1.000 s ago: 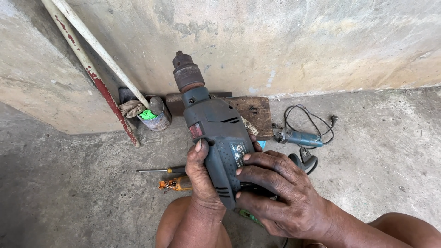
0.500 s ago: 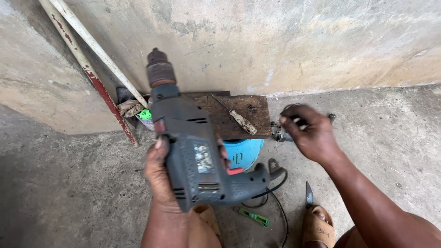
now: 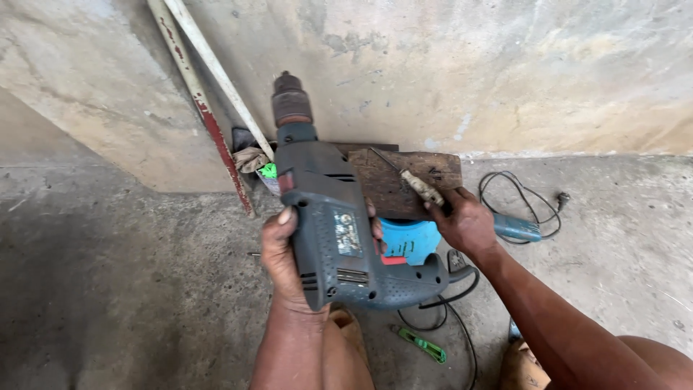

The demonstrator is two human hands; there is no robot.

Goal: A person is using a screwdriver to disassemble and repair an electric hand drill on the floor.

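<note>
Left hand clasped the grey electric drill, chuck pointing toward the wall. Right hand closed on a small tool atop the wooden board.

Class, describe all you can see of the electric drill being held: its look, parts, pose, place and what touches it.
The drill has a dark grey-blue casing that looks like plastic, scuffed and dusty, with a red trigger, side vents and a label. Its dark metal chuck points up toward the wall; no bit is visible. A black cord leaves the handle. The left hand grips the body, holding it above the concrete floor.
</note>
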